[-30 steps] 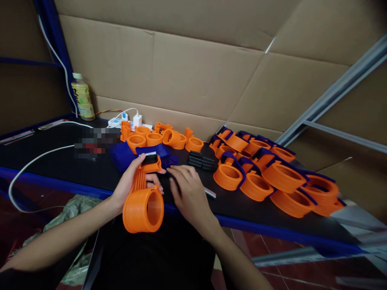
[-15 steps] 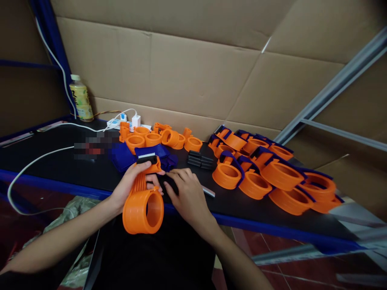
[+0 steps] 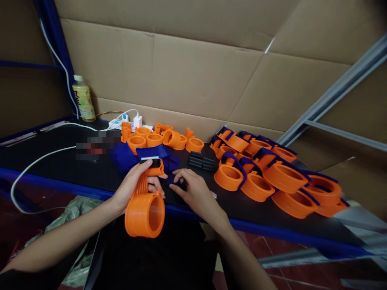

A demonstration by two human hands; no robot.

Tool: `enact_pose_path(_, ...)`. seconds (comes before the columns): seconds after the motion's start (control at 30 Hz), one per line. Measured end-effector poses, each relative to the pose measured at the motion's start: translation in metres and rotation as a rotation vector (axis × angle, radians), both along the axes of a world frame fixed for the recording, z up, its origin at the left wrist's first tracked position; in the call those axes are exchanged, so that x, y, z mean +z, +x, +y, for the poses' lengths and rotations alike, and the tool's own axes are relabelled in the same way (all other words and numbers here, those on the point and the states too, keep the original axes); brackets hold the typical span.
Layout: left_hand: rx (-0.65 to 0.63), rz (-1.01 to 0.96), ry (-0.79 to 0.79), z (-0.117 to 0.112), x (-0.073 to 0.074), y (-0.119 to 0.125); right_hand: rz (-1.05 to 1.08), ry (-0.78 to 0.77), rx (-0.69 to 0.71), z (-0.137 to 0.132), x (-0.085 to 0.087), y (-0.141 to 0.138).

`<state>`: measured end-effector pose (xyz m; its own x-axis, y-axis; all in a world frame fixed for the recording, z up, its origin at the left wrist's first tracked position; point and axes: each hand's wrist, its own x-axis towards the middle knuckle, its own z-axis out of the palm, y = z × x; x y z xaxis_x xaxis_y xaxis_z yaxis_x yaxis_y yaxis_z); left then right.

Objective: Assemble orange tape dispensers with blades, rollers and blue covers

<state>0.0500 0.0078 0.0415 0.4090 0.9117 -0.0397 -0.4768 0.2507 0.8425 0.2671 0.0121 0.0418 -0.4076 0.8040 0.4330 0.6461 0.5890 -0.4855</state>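
My left hand (image 3: pixel 137 177) is wrapped round the handle of an orange plastic holder (image 3: pixel 140 215), whose wide ring hangs below my fingers. At the holder's top sits a black piece (image 3: pixel 150 163) with a row of white teeth, and my thumb presses on it. My right hand (image 3: pixel 193 189) is just to the right, low over the table, its thumb and fingers curled toward each other. Something dark blue (image 3: pixel 171 181) shows at its fingertips; its shape is unclear. Behind the holder lie flat dark blue pieces (image 3: pixel 123 158).
Orange ring parts (image 3: pixel 136 143) stand at the back. Black pieces (image 3: pixel 201 161) lie right of centre, beside a heap of orange holders with blue straps (image 3: pixel 229 177). A bottle (image 3: pixel 83 100), a power strip (image 3: pixel 133 123) and white cables are at left. A cardboard wall (image 3: pixel 193 72) rises behind.
My right hand has drawn slightly to the right, and its fingers have curled from a flatter pose. The holder stays in my left hand. The view has shifted a little.
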Motion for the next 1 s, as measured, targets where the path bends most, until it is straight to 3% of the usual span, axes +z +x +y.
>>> enact_pose_path(0.13, 0.019, -0.012, 0.040, -0.005, 0.003, 0.002, 0.008, -0.026, -0.009, 0.000, 0.003, 0.001)
enact_pose_path(0.27, 0.031, 0.011, 0.017, -0.006, 0.004, 0.003, 0.025, -0.158, -0.002, -0.002, 0.011, 0.008)
enact_pose_path(0.5, 0.020, 0.010, 0.052, -0.004, 0.005, 0.003, 0.627, -0.536, 0.242, -0.008, 0.021, 0.013)
enact_pose_path(0.67, 0.013, 0.066, 0.092, -0.008, 0.007, 0.008, 0.771, -0.476, 0.233, -0.012, 0.017, -0.003)
enact_pose_path(1.0, 0.020, 0.143, 0.153, -0.013, 0.009, 0.011, 0.582, -0.296, 0.065, -0.016, 0.021, -0.015)
